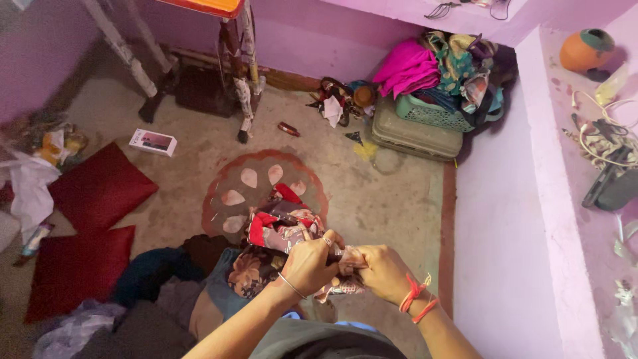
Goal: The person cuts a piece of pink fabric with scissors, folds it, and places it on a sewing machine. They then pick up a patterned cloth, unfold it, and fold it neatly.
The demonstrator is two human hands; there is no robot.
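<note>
Home room: floor cushions, laundry basket.

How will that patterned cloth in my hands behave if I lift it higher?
The patterned cloth is probably floppy: it bunches and hangs in folds below the left hand and right hand. Likely light for its size, and unlikely to slip, since both hands pinch it.

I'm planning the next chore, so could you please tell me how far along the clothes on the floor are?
Nothing looks finished: no folded stack shows. In hand, the left hand and right hand both grip a patterned red cloth. Left: a heap of dark clothes lies loose by the person, and a green basket is piled full.
</note>
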